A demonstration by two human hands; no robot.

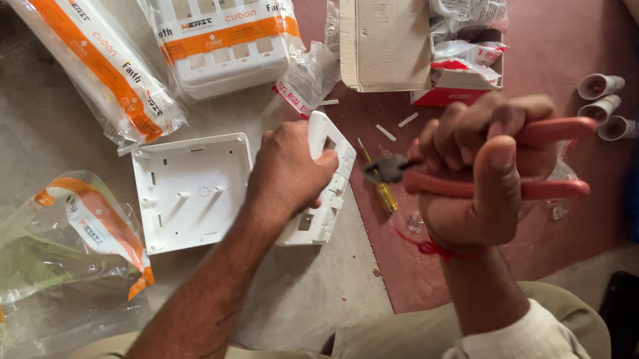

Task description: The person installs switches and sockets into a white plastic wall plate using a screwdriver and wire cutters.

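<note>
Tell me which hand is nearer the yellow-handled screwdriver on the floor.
Right. The right hand, gripping red-handled pliers, has the plier jaws just above the screwdriver. The left hand holds the white switch plate further left.

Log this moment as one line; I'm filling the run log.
left hand: holds white switch plate | right hand: grips red-handled pliers | white back box beside

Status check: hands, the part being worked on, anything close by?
Left hand grips white switch plate. Right hand shut on red-handled pliers. Yellow screwdriver under jaws; white back box beside.
</note>
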